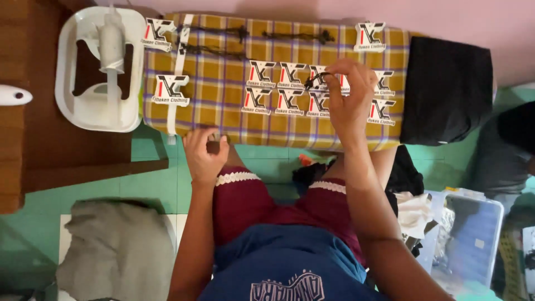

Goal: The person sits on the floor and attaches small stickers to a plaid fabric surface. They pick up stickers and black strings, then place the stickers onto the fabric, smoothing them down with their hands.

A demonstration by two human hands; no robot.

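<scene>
Nearest you, your knees in the maroon shorts with white lace trim (245, 195) sit just under the front edge of the yellow and purple checked cloth pad (223, 95), so there is little room to draw your arms back without brushing your legs. Your left hand (205, 153) rests at that front edge, fingers curled together on the cloth; whether it pinches anything small there is hard to tell from this angle.

Further out, your right hand (350, 103) lies over the middle of the pad, thumb and fingers closed on a thin black string loop (316, 79) that sits over the right end of the rows. Under and around that hand, white card hang tags with a black and red logo (261, 73) lie in two neat rows, with single ones at the left side and at both far corners. I judge the laying out as largely done and the stringing as barely begun: the loop in your fingers is the only one among the rows, and several more black strings (290, 35) lie unused along the far edge.

To the left, a white plastic stand with a bottle-like tool (100, 67) touches the pad's end. To the right, a folded black cloth (446, 89) overlaps the other end. A pink wall (446, 17) closes off the far side.
</scene>
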